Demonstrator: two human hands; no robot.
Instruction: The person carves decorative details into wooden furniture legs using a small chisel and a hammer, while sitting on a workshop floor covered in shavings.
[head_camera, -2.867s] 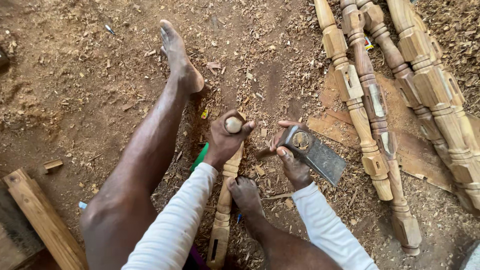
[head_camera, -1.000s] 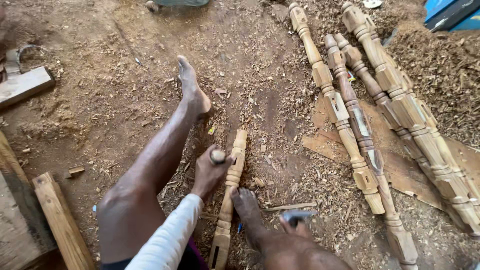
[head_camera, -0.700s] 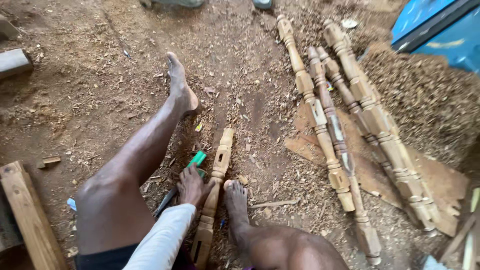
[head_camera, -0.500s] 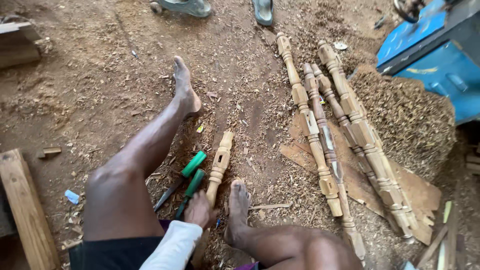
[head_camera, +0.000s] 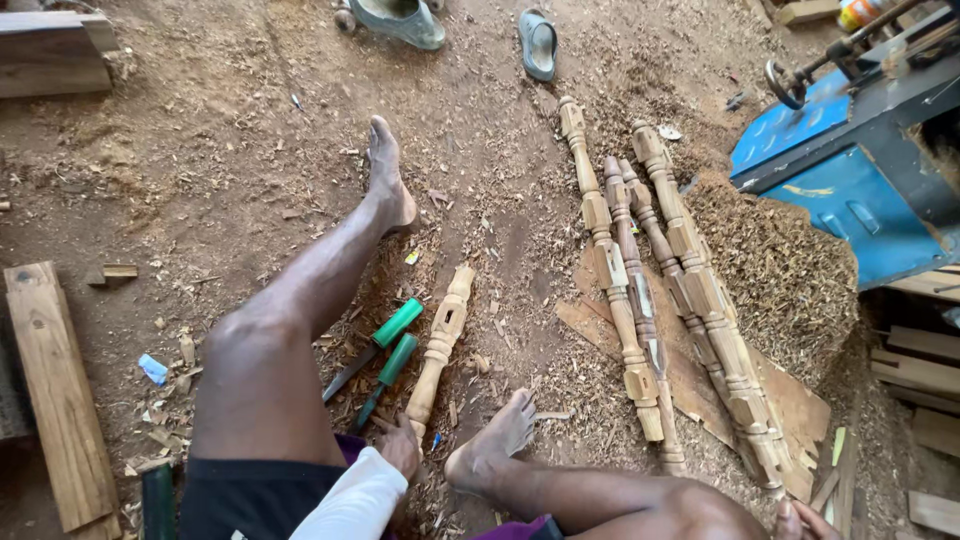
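Beside the near end of the turned wooden spindle (head_camera: 441, 345), the left hand (head_camera: 402, 447) rests low on the dirt floor (head_camera: 200, 180), its white sleeve (head_camera: 352, 500) running off toward the bottom edge. The hand touches or nearly touches the spindle's lower tip, but its fingers are bunched and partly hidden, so I cannot tell whether it grips the wood or merely lies against it. The spindle lies on the floor between the person's two bare legs, angled up and to the right away from the hand. Just left of the spindle lie two green-handled chisels (head_camera: 388, 345), side by side, blades pointing down and left. The right foot (head_camera: 492, 446) sits just right of the spindle's near end; the left foot (head_camera: 388, 180) is stretched out well beyond its far end. Only the fingertips of the right hand (head_camera: 803, 521) show at the bottom edge, well to the right of the spindle, apparently empty, though too little shows to tell how far open it is. Further right of the spindle, a row of finished spindles (head_camera: 655, 310) lies on flat boards beside a heap of wood shavings (head_camera: 790, 270), with a blue machine (head_camera: 850, 170) beyond. A wooden plank (head_camera: 55, 390) lies well to the spindle's left.
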